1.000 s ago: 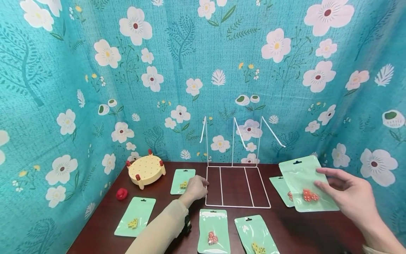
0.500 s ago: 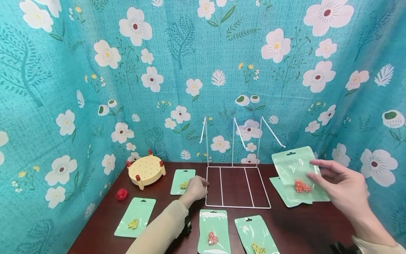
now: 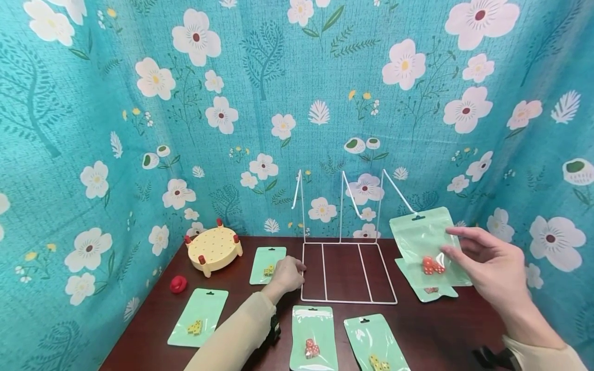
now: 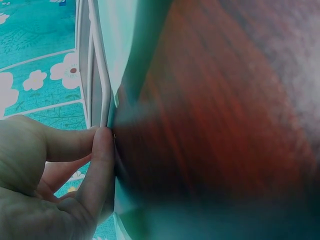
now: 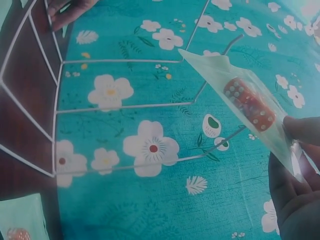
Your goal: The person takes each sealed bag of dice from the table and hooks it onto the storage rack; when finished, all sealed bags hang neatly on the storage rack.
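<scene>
My right hand pinches the side edge of a light green zip pouch between thumb and fingers. Orange-red dice show through its clear front. In the head view the pouch's hanging hole lies right at the tip of the right prong of a white wire display rack. With thumb and fingertip, my left hand pinches the rack's left base wire, plain in the left wrist view. Behind that hand lies a pouch with yellow dice, partly covered by it. Another pouch with red dice lies below the held one.
Nearer on the dark table lie a yellow-dice pouch at left, a red-dice pouch in the middle and a yellow-dice pouch to its right. A round yellow stand and a small red object sit back left.
My right hand has carried the held pouch left and upward, so its top now meets the right prong's tip in the head view. My left hand stays at the rack's base.
</scene>
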{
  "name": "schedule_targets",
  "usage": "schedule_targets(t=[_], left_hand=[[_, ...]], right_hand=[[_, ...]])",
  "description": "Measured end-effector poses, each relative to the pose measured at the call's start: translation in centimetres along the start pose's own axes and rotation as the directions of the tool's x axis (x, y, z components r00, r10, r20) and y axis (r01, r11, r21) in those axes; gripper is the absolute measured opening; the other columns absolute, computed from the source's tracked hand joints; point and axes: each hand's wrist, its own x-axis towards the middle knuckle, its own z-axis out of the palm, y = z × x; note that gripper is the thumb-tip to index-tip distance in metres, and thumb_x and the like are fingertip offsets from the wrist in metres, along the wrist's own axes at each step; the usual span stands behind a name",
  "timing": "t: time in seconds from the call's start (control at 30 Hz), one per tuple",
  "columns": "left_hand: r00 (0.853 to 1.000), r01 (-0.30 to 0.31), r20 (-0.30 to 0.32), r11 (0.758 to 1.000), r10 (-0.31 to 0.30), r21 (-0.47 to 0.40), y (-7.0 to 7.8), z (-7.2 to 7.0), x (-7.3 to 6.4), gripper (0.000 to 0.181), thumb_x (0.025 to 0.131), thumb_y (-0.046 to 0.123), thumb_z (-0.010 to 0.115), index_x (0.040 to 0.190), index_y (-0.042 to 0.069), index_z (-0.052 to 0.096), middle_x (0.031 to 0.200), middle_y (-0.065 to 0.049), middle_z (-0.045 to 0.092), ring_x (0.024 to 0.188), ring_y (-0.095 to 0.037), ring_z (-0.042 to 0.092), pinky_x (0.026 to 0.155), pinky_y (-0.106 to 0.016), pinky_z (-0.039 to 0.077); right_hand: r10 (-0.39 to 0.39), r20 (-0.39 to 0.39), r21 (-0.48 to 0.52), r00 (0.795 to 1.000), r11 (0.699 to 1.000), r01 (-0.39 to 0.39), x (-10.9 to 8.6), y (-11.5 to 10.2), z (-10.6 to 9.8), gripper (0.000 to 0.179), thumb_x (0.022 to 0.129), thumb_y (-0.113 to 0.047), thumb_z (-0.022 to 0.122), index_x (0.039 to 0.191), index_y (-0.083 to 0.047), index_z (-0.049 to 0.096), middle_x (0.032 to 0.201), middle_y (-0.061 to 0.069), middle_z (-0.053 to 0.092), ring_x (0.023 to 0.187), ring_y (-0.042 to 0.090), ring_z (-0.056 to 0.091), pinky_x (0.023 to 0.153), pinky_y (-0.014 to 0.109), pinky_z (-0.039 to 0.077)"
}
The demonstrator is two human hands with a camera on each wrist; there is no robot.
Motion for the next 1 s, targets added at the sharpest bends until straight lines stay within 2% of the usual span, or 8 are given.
schedule_targets(t=[0.17, 0.23, 0.3, 0.4, 0.53, 0.63, 0.77, 1.0], left_hand=[[1.0, -0.007, 0.01, 1.0, 0.007, -0.022, -0.3, -0.1, 0.1, 0.029, 0.091, -0.007, 0.077, 0.118, -0.002, 0.084, 0.095, -0.011, 0.079, 0.07, -0.019, 0.06, 0.057, -0.03, 0.047], [0.999, -0.033, 0.013, 0.999, 0.034, -0.017, -1.5, 0.6, 0.9, 0.029, 0.092, -0.006, 0.076, 0.119, 0.001, 0.085, 0.098, -0.011, 0.081, 0.07, -0.017, 0.06, 0.057, -0.03, 0.047], [0.999, -0.04, 0.02, 0.999, 0.041, -0.022, -1.7, 0.6, 0.9, 0.03, 0.092, -0.006, 0.076, 0.12, 0.001, 0.085, 0.103, -0.013, 0.083, 0.069, -0.016, 0.062, 0.057, -0.03, 0.049], [0.999, -0.039, 0.027, 0.999, 0.04, -0.019, -1.8, 0.8, 0.9, 0.03, 0.094, -0.006, 0.076, 0.122, 0.001, 0.085, 0.111, -0.015, 0.084, 0.07, -0.015, 0.065, 0.058, -0.03, 0.05], [0.999, -0.001, 0.034, 0.999, 0.002, -0.035, -0.8, 0.3, 0.2, 0.031, 0.094, -0.009, 0.075, 0.123, -0.001, 0.084, 0.113, -0.018, 0.083, 0.067, -0.016, 0.064, 0.057, -0.03, 0.049], [0.999, 0.005, 0.036, 0.999, -0.003, -0.045, -0.8, 0.3, 0.2, 0.032, 0.094, -0.009, 0.074, 0.124, -0.001, 0.083, 0.114, -0.018, 0.083, 0.064, -0.015, 0.061, 0.056, -0.03, 0.046], [0.999, 0.007, 0.041, 0.998, -0.005, -0.055, -0.6, 0.1, 0.2, 0.033, 0.095, -0.009, 0.073, 0.125, -0.001, 0.083, 0.114, -0.018, 0.083, 0.063, -0.015, 0.059, 0.056, -0.03, 0.045], [0.999, -0.001, 0.032, 1.0, 0.002, -0.03, -0.4, 0.1, 0.2, 0.031, 0.094, -0.009, 0.074, 0.122, -0.001, 0.084, 0.113, -0.017, 0.084, 0.062, -0.015, 0.056, 0.055, -0.03, 0.044]], right_hand=[[0.016, -0.021, 0.046, 1.0, 0.999, -0.015, 0.1, 0.1, 0.4, 0.046, 0.087, 0.021, 0.083, 0.132, 0.013, 0.074, 0.092, -0.021, 0.083, 0.075, -0.002, 0.079, 0.077, 0.01, 0.061], [0.028, -0.03, 0.061, 0.999, 0.998, -0.026, 0.1, 0.2, 0.6, 0.046, 0.088, 0.021, 0.083, 0.132, 0.013, 0.074, 0.09, -0.02, 0.083, 0.074, -0.002, 0.078, 0.075, 0.01, 0.061], [0.033, -0.039, 0.063, 0.999, 0.998, -0.031, 0.2, 0.5, 0.8, 0.045, 0.088, 0.02, 0.082, 0.132, 0.012, 0.074, 0.089, -0.02, 0.083, 0.074, -0.002, 0.078, 0.074, 0.01, 0.06], [0.055, -0.045, 0.103, 0.997, 0.993, -0.05, 0.2, 0.9, 1.2, 0.044, 0.09, 0.019, 0.081, 0.132, 0.013, 0.074, 0.088, -0.018, 0.083, 0.074, -0.001, 0.079, 0.071, 0.011, 0.059], [0.085, -0.038, 0.199, 0.996, 0.977, -0.076, 0.2, 1.6, 1.8, 0.043, 0.091, 0.019, 0.08, 0.133, 0.013, 0.073, 0.09, -0.013, 0.086, 0.075, 0.002, 0.08, 0.068, 0.013, 0.061], [0.103, -0.051, 0.198, 0.993, 0.976, -0.091, 0.3, 2.0, 2.3, 0.044, 0.091, 0.018, 0.081, 0.134, 0.011, 0.074, 0.091, -0.013, 0.086, 0.074, 0.002, 0.08, 0.07, 0.013, 0.061], [0.101, -0.083, 0.113, 0.991, 0.989, -0.092, 0.5, 2.5, 2.9, 0.042, 0.092, 0.015, 0.082, 0.133, 0.009, 0.076, 0.089, -0.018, 0.084, 0.076, -0.001, 0.078, 0.074, 0.01, 0.06], [0.133, -0.111, 0.164, 0.985, 0.98, -0.113, 1.1, 3.0, 3.9, 0.039, 0.094, 0.013, 0.082, 0.132, 0.009, 0.076, 0.087, -0.014, 0.083, 0.073, 0.002, 0.076, 0.063, 0.013, 0.056]])
